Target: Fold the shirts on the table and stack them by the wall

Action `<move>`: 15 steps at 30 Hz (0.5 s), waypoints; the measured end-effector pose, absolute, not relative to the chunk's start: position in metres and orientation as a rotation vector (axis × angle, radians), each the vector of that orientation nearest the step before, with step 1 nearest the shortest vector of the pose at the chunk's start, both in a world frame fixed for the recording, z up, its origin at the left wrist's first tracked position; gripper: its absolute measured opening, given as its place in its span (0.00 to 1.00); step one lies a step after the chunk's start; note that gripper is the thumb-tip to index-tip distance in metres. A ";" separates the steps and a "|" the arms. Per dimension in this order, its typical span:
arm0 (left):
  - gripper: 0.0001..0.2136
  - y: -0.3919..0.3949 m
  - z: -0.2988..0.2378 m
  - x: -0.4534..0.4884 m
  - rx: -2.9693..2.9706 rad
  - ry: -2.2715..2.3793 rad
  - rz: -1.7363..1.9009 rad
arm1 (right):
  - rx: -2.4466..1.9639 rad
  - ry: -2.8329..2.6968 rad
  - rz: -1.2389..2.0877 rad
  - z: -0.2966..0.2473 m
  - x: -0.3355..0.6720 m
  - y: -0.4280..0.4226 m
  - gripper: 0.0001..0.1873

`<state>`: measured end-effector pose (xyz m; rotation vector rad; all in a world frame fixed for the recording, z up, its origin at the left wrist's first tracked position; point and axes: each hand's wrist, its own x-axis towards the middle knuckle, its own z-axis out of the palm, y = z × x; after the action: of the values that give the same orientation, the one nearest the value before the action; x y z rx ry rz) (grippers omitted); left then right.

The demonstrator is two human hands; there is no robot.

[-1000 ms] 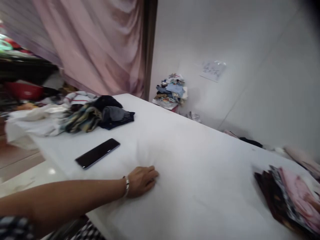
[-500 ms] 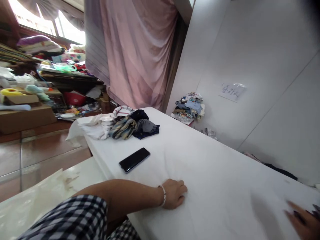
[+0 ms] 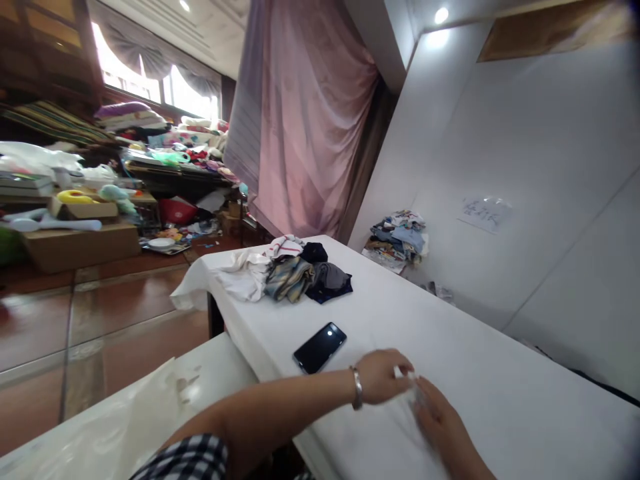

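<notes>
My left hand [image 3: 383, 377], with a silver bracelet at the wrist, is closed over the white-covered table. A small bit of white cloth [image 3: 400, 372] pokes out between its thumb and fingers; whether this belongs to the table cover cannot be made out. My right hand [image 3: 440, 420] meets it from the right, fingertips close to the left hand's. Motion smears its fingers, and a pale blurred patch lies between the hands. Just beyond my left forearm a dark phone [image 3: 320, 347] lies flat on the white tablecloth [image 3: 425, 333].
Crumpled clothes [image 3: 290, 277] lie at the table's far left end. Beyond the far edge a stack of folded clothes [image 3: 397, 237] stands against the white wall [image 3: 525, 133]. A pink curtain [image 3: 310, 133] hangs behind. Cardboard boxes [image 3: 83, 243] and piled goods fill the left side.
My right hand has come in from the far right to meet my left hand. The left hand, earlier resting on the cloth, now has a white bit between its fingers. The view has shifted.
</notes>
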<state>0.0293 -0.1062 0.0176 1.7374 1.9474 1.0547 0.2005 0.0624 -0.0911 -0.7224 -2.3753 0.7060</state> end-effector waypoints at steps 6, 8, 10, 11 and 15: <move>0.13 -0.165 0.052 -0.121 1.338 2.594 1.287 | -0.857 -2.369 0.682 -0.124 0.197 0.070 0.23; 0.15 -0.180 0.056 -0.170 1.159 2.774 1.305 | -0.866 -2.366 0.674 -0.133 0.198 0.074 0.22; 0.17 -0.191 0.060 -0.212 1.004 2.925 1.296 | -0.881 -2.372 0.669 -0.139 0.198 0.077 0.23; 0.19 -0.194 0.062 -0.230 0.935 2.988 1.285 | -0.881 -2.380 0.662 -0.140 0.197 0.078 0.23; 0.28 -0.195 0.065 -0.282 0.702 3.147 1.214 | -0.869 -2.401 0.558 -0.137 0.199 0.071 0.22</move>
<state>-0.2824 -0.1955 0.0653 0.7019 3.1468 1.2141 0.1988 0.0714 -0.1374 -0.8688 -2.4010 0.5585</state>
